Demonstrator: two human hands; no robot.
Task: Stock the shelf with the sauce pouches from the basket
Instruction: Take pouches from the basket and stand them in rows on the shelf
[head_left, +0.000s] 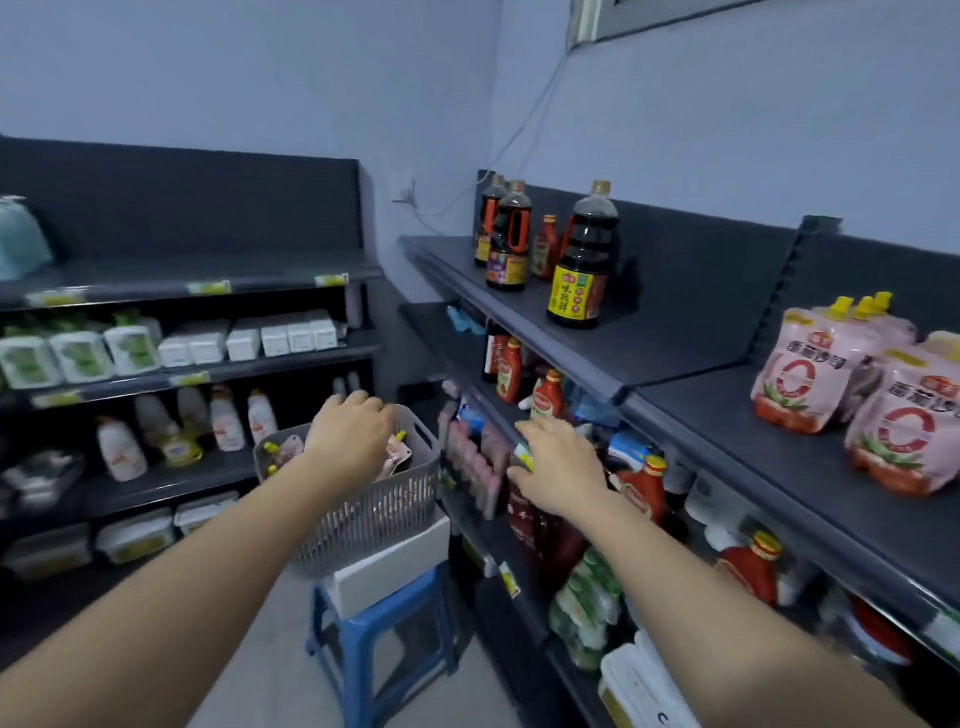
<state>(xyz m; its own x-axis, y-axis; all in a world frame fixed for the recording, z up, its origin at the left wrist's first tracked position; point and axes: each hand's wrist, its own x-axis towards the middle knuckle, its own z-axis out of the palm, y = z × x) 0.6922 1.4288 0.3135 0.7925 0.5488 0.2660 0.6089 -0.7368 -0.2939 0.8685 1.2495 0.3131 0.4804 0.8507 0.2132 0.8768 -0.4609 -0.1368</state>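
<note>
Reaching into the basket (374, 514) w/ the L hand (353, 439), fingers dipped down among the pouches (397, 453) lying inside. The back of the hand hides the fingertips, so can't tell if the grip has closed on one or not. R hand (558, 470) hangs just beside the front edge of a lower tier, fingers loose and spread, holding nothing. Basket sits on a white box (395, 561) atop a blue stool (358, 639), just left of the shelf (727, 415). Shelved pouches (795, 374) stand upright, caps up, on the top tier at far right, w/ bare deck to their left. Step in hand, I'd judge: picking the next pouch. To do it well, pinch one pouch only, near the yellow cap or top seam where it's prob. stiffest, since the soft body likely sags. Lift straight up so it clears the rim & doesn't tug the light basket off its perch; R hand could steady the rim. Then set it label out, cap up, snug vs. the row, clear of the soy bottles (584, 260).
</note>
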